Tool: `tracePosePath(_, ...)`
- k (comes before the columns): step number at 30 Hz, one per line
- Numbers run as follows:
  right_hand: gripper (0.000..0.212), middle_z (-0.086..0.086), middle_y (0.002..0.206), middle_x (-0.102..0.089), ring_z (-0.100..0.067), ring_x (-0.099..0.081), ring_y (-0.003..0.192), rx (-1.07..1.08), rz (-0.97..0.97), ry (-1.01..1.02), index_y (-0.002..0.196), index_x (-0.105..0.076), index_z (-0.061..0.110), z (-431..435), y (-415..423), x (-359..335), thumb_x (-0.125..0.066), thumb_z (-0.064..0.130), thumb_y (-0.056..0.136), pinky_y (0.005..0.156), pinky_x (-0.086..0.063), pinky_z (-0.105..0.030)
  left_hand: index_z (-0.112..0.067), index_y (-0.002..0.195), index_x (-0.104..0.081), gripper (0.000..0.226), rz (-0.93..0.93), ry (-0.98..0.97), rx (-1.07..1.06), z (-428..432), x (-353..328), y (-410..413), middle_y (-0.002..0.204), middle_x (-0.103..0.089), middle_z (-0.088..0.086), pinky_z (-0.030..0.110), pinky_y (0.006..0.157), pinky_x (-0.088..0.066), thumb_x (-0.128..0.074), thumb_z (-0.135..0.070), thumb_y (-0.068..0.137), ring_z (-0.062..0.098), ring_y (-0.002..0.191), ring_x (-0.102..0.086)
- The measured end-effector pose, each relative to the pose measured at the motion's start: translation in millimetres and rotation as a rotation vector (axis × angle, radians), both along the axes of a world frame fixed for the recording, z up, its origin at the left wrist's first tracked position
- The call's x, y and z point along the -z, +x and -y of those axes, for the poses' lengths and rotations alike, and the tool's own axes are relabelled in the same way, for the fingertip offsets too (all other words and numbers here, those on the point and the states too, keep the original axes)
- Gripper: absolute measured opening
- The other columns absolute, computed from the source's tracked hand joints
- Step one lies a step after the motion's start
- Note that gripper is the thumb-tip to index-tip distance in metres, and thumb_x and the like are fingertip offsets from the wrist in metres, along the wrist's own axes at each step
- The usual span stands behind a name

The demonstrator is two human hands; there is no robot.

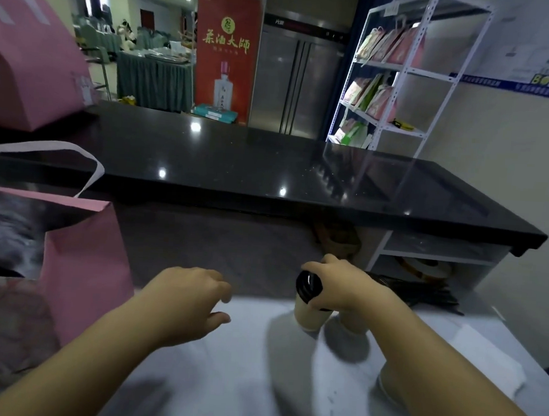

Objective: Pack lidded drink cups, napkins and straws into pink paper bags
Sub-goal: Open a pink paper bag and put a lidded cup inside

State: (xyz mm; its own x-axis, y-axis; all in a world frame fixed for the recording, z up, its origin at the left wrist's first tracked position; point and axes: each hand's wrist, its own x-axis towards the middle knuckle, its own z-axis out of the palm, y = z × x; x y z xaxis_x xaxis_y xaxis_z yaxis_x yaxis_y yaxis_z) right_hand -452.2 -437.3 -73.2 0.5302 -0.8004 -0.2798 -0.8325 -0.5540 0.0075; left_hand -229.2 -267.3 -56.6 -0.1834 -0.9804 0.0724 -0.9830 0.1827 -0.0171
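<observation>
Stretching across the middle of the view, a long black counter (pixel 269 162) with a glossy top carries ceiling-light reflections and sits above and behind the lower white work surface (pixel 241 366) where the hands are. On the far left end of the black counter stands a closed pink paper bag (pixel 28 57). A second pink paper bag (pixel 83 260) stands at the left edge of the white surface, open at the top, its white handle (pixel 77 157) arching above the mouth; what lies inside is dark and blurred and cannot be made out. Behind the counter, a white metal shelf unit (pixel 413 71) at the right holds more pink and green bags, and a red banner (pixel 227 44) stands beside a steel refrigerator (pixel 297 77).

On the white surface at the far right lies a flat white stack (pixel 482 359), likely napkins, though it is too blurred to be sure. Dark thin sticks, possibly straws (pixel 428 294), lie near the counter's base, just behind the right forearm.

A tan drink cup (pixel 310 317) with a black lid (pixel 308 285) is tilted toward the left, near the middle of the white surface. The right hand (pixel 339 285) wraps it from the right, fingers and thumb closed around the top, just under the lid. The left hand (pixel 193 299) hovers empty between the open bag and the cup, fingers loosely curled, thumb apart, touching nothing.
</observation>
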Motion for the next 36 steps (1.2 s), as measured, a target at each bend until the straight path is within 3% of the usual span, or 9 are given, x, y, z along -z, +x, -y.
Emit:
tracePosePath(8, 0.077, 0.002, 0.12, -0.038, -0.017, -0.035, 0.1, -0.167, 0.238, -0.4, 0.142, -0.025, 0.04, -46.7, 22.8, -40.5, -0.04, 0.069, 0.073, 0.076, -0.038, -0.029, -0.035, 0.112, -0.053, 0.039, -0.029, -0.191, 0.032, -30.5, -41.1, 29.7, 0.109, -0.055, -0.016, 0.027, 0.074, -0.048, -0.042, -0.06, 0.084, 0.01, 0.096, -0.057)
tracePosePath(11, 0.078, 0.001, 0.112, -0.041, -0.017, -0.036, 0.095, -0.241, 0.319, -0.511, 0.142, -0.033, 0.037, -70.5, 43.3, -72.5, -0.035, 0.071, 0.071, 0.076, -0.042, -0.031, -0.033, 0.094, -0.065, 0.033, -0.066, -0.308, 0.063, -49.2, -72.2, 52.3, 0.091, -0.064, -0.014, 0.033, 0.056, -0.053, -0.048, -0.058, 0.079, 0.013, 0.075, -0.064)
tracePosePath(15, 0.077, -0.002, 0.107, -0.044, -0.018, -0.038, 0.093, -0.323, 0.489, -0.577, 0.137, -0.043, 0.032, -105.0, 84.4, -117.3, -0.035, 0.069, 0.07, 0.07, -0.043, -0.031, -0.035, 0.091, -0.064, 0.034, -0.118, -0.349, 0.039, -75.0, -99.8, 99.9, 0.087, -0.063, -0.017, 0.03, 0.054, -0.054, -0.044, -0.06, 0.078, 0.006, 0.07, -0.062)
tracePosePath(19, 0.077, -0.003, 0.107, -0.044, -0.018, -0.04, 0.096, -0.418, 0.635, -0.578, 0.137, -0.043, 0.03, -140.0, 136.1, -151.2, -0.038, 0.068, 0.071, 0.071, -0.042, -0.03, -0.04, 0.091, -0.058, 0.029, -0.125, -0.41, -0.041, -96.9, -107.2, 162.8, 0.082, -0.059, -0.02, 0.037, 0.051, -0.051, -0.047, -0.062, 0.075, 0.007, 0.066, -0.06)
tracePosePath(24, 0.075, -0.002, 0.107, -0.043, -0.019, -0.04, 0.102, -0.507, 0.727, -0.507, 0.137, -0.042, 0.032, -176.9, 208.4, -166.9, -0.039, 0.067, 0.071, 0.079, -0.046, -0.035, -0.04, 0.093, -0.058, 0.03, -0.152, -0.391, -0.134, -122.6, -99.9, 234.8, 0.085, -0.059, -0.021, 0.04, 0.057, -0.053, -0.05, -0.062, 0.074, 0.01, 0.07, -0.062)
tracePosePath(27, 0.076, 0.0, 0.106, -0.042, -0.018, -0.04, 0.1, -0.539, 0.725, -0.472, 0.138, -0.041, 0.033, -192.4, 247.1, -164.0, -0.037, 0.068, 0.071, 0.079, -0.047, -0.034, -0.038, 0.09, -0.063, 0.018, -0.161, -0.312, -0.147, -136.0, -94.0, 264.4, 0.087, -0.062, -0.016, 0.04, 0.063, -0.055, -0.065, -0.048, 0.075, 0.009, 0.074, -0.063)
tracePosePath(30, 0.075, 0.003, 0.107, -0.041, -0.016, -0.04, 0.097, -0.553, 0.687, -0.433, 0.138, -0.039, 0.035, -202.0, 279.1, -153.6, -0.039, 0.07, 0.072, 0.079, -0.046, -0.033, -0.032, 0.1, -0.066, 0.03, -0.16, -0.244, -0.181, -144.4, -88.0, 284.1, 0.097, -0.064, -0.011, 0.039, 0.076, -0.053, -0.074, -0.034, 0.071, 0.013, 0.088, -0.061)
tracePosePath(33, 0.073, 0.004, 0.11, -0.041, -0.013, -0.037, 0.099, -0.552, 0.593, -0.381, 0.139, -0.038, 0.037, -205.1, 301.7, -139.2, -0.047, 0.07, 0.074, 0.08, -0.045, -0.032, -0.034, 0.113, -0.061, 0.036, -0.151, -0.141, -0.165, -145.4, -79.0, 303.1, 0.112, -0.057, -0.016, 0.027, 0.091, -0.043, -0.068, -0.036, 0.077, 0.008, 0.105, -0.051)
tracePosePath(36, 0.074, 0.004, 0.117, -0.041, -0.015, -0.036, 0.104, -0.568, 0.442, -0.35, 0.14, -0.036, 0.038, -205.7, 314.7, -126.1, -0.054, 0.068, 0.075, 0.082, -0.043, -0.032, -0.04, 0.116, -0.056, 0.034, -0.136, -0.065, -0.149, -143.4, -71.0, 319.3, 0.116, -0.051, -0.021, 0.014, 0.092, -0.029, -0.059, -0.041, 0.082, -0.001, 0.11, -0.04)
